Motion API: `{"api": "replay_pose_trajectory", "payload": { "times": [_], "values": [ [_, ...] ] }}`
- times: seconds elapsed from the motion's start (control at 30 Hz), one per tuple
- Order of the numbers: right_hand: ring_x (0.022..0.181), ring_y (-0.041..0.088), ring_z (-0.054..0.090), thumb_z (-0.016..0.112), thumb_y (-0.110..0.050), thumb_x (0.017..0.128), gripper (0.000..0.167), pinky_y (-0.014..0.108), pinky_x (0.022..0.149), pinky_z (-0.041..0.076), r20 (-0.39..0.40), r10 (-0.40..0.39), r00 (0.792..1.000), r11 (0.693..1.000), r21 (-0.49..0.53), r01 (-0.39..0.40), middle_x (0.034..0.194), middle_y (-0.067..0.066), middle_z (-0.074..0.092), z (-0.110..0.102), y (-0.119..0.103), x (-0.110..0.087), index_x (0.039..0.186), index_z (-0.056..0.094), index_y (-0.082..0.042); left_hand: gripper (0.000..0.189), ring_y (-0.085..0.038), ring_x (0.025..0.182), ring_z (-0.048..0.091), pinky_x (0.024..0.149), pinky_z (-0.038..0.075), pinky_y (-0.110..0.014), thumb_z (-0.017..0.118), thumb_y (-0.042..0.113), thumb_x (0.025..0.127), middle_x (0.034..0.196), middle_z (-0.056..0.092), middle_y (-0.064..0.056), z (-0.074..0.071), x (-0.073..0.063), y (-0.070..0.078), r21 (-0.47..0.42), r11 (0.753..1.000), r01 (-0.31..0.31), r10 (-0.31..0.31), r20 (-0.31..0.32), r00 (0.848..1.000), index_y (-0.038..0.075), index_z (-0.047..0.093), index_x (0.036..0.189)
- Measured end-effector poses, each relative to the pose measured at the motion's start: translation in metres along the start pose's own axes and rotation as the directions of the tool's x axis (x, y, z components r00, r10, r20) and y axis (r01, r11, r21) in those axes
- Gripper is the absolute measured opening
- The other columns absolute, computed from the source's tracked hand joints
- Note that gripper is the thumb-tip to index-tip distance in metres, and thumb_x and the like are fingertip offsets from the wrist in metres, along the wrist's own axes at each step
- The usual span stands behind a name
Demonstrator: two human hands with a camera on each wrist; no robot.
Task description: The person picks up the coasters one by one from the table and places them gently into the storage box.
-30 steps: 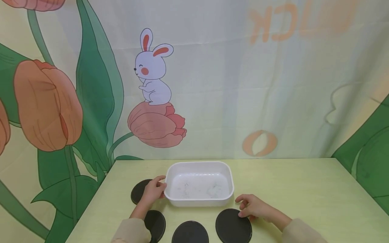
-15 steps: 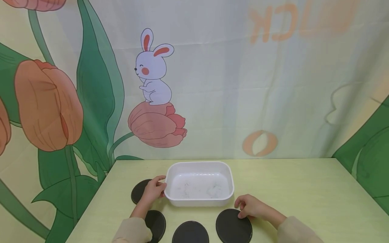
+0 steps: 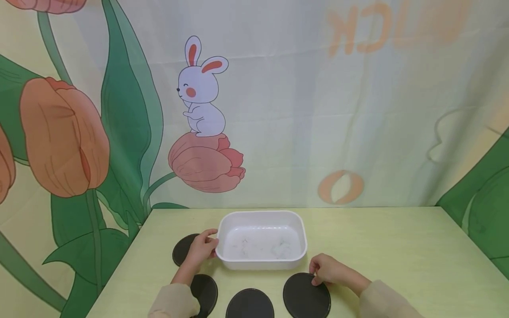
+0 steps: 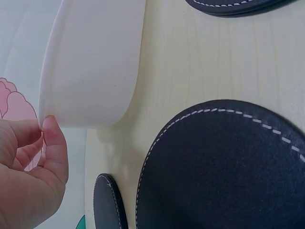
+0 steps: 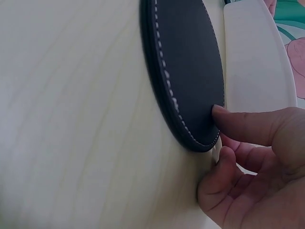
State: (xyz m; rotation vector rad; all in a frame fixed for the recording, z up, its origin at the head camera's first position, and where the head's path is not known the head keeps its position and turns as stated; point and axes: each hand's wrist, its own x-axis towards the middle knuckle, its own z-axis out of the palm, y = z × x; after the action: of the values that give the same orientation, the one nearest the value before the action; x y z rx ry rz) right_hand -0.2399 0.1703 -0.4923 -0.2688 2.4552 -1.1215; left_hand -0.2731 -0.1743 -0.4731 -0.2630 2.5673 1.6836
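Observation:
A white rectangular dish (image 3: pixel 260 265) sits near the back middle of the table. At its left end my left hand (image 3: pixel 202 248) pinches the rim between thumb and fingers, as the left wrist view shows at the dish wall (image 4: pixel 95 62). Right of centre lies a round black coaster (image 3: pixel 304 297) with pale stitching round its edge. My right hand (image 3: pixel 329 269) pinches its upper right edge. In the right wrist view the thumb (image 5: pixel 238 125) lies on top of the coaster (image 5: pixel 190 57), while the other fingers are bent at its edge, partly hidden.
More black coasters lie on the table: one at front centre (image 3: pixel 250 304), one beside my left forearm (image 3: pixel 206 293), and one behind my left hand (image 3: pixel 182 251). A printed curtain (image 3: pixel 278 132) hangs behind the table's back edge.
My right hand's fingers have drawn in closer at the coaster's edge, and the right sleeve has shifted slightly left. My left hand, the dish and the coasters stay in place.

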Motion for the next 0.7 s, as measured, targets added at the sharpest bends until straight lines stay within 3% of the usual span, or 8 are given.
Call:
{"api": "replay_pose_trajectory", "payload": {
  "times": [0.4,0.7],
  "values": [
    [0.052,0.011,0.037,0.067,0.008,0.064,0.02,0.021,0.048,0.032,0.044,-0.06,0.997,0.998,0.035,0.058,0.058,-0.002,0.039,-0.004,0.001,-0.001,0.075,0.052,0.0,0.035,-0.017,0.069,0.052,0.055,0.049,-0.021,0.05,0.007,0.088,0.09,0.05,-0.012,0.0,-0.002,0.002,-0.012,1.0,-0.005,0.005,-0.006,1.0,0.003,0.047,0.123],
    [0.052,0.01,0.037,0.062,0.008,0.067,0.017,0.02,0.046,0.032,0.087,-0.098,0.991,0.986,0.145,0.085,0.061,-0.002,0.042,-0.011,-0.003,-0.012,0.078,0.051,0.002,0.035,-0.017,0.069,0.053,0.055,0.048,-0.022,0.05,0.006,0.088,0.09,0.05,-0.013,0.0,-0.001,0.0,-0.027,0.999,-0.021,0.021,-0.001,1.0,0.002,0.047,0.123]
  ]
}}
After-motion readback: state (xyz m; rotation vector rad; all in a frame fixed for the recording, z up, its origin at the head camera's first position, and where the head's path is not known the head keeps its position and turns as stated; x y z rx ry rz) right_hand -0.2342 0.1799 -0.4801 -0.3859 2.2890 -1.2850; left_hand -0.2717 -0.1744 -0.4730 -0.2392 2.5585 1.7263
